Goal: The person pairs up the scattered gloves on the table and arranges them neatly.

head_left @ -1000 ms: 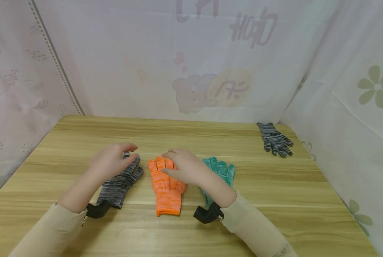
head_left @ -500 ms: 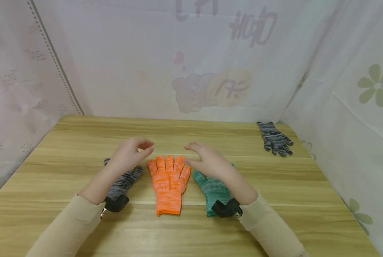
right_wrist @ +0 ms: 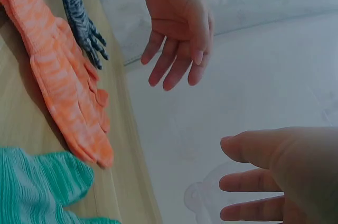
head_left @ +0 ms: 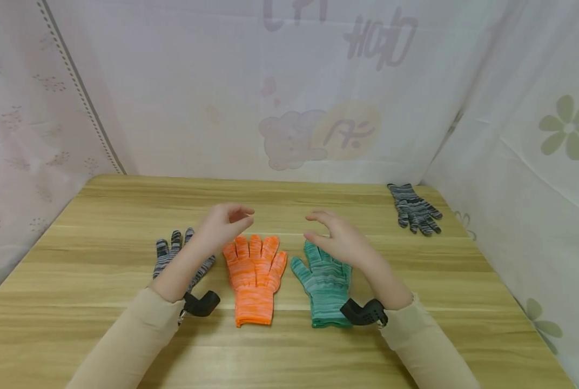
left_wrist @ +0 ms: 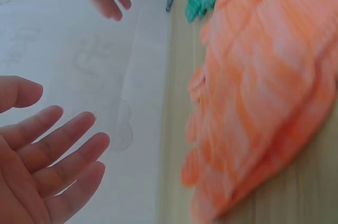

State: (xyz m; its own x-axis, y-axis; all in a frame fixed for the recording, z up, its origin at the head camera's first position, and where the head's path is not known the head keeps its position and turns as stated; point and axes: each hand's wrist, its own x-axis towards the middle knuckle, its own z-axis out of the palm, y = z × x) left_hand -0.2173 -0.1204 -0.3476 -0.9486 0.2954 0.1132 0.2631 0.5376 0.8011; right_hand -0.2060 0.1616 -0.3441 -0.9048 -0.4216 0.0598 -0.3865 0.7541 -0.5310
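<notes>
Three knit gloves lie in a row, fingers pointing away: a grey-black glove (head_left: 165, 259) on the left, an orange glove (head_left: 254, 281) in the middle and a green glove (head_left: 328, 289) on the right. My left hand (head_left: 225, 222) is raised above the table near the orange glove's fingertips, its forearm covering part of the grey-black glove. Over the tips of the green glove hovers my right hand (head_left: 340, 237). Both hands hold nothing, with fingers relaxed and apart, as the left wrist view and the right wrist view also show.
A second grey-black glove (head_left: 415, 209) lies at the table's far right corner. The wooden table (head_left: 289, 351) meets printed white curtains (head_left: 197, 92) at its back and sides. Dark wrist cameras, such as the left one (head_left: 202, 303), hang below each wrist.
Both hands have moved to the right, and the gap between them has widened. The orange glove's fingers and most of the green glove are now uncovered. The gloves lie where they were.
</notes>
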